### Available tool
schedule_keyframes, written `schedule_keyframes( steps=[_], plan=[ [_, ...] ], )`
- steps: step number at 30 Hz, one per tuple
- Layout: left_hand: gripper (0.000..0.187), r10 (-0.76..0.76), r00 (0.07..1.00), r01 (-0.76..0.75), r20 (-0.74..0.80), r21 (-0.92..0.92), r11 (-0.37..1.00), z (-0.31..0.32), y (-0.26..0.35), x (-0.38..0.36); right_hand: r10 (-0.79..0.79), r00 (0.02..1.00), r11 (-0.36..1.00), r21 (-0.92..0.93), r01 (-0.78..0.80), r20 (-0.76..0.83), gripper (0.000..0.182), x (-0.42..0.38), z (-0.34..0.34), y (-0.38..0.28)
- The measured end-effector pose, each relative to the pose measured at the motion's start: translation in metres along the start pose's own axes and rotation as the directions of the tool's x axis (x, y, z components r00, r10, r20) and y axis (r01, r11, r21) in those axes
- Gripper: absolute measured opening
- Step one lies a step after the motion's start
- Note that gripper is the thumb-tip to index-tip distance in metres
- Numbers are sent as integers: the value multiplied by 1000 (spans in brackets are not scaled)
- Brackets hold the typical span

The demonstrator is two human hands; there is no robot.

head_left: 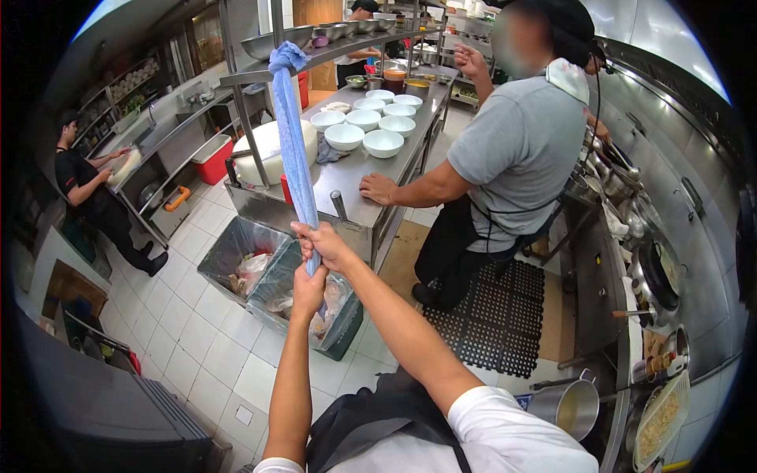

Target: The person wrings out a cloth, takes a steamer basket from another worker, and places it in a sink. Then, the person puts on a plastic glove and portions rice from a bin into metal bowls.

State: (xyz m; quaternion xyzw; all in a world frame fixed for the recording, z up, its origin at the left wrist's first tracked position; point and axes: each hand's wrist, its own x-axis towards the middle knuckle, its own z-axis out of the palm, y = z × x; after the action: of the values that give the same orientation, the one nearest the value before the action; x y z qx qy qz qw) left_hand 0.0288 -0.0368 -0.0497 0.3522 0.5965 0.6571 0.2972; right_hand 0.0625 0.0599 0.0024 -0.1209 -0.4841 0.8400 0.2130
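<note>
A long blue cloth [295, 150] is knotted or looped at its top by the metal shelf's post and hangs down in a tight, narrow strip. My right hand [323, 246] is closed around its lower part, level with the steel table's near corner. Just below, my left hand [308, 290] is closed on the cloth's end. Both arms are stretched forward over two open bins [272, 272] holding bags and scraps.
White bowls [382, 143] stand on the steel table [347, 189] beside a large white tub [272, 150]. At right, a co-worker [512, 134] rests one hand on the table. Another person [83, 173] stands by the left counter. A pot [568, 406] sits lower right.
</note>
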Motion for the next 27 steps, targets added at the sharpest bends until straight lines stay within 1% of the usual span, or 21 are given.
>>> schedule_keyframes(
  steps=[6, 14, 21, 24, 27],
  plan=[
    [16, 16, 1000, -16, 10, -23, 1000, -2, 4, -2, -50, 998, 999, -21, 49, -28, 24, 0, 4, 4],
    [16, 42, 999, -42, 13, 4, 999, -8, 5, -3, -94, 994, 995, -39, 92, -52, 25, 0, 9, 9],
    [17, 39, 999, -39, 11, -4, 999, -7, 5, -3, -95, 993, 995, -36, 92, -72, 26, -2, 11, 7],
    [18, 35, 999, -35, 8, 23, 999, -6, 2, -1, -99, 992, 994, -42, 96, -75, 26, -2, 10, 6],
    [18, 32, 999, -32, 12, -2, 999, -7, -1, 0, -91, 993, 995, -47, 88, -74, 26, -2, 9, 6]
  ],
)
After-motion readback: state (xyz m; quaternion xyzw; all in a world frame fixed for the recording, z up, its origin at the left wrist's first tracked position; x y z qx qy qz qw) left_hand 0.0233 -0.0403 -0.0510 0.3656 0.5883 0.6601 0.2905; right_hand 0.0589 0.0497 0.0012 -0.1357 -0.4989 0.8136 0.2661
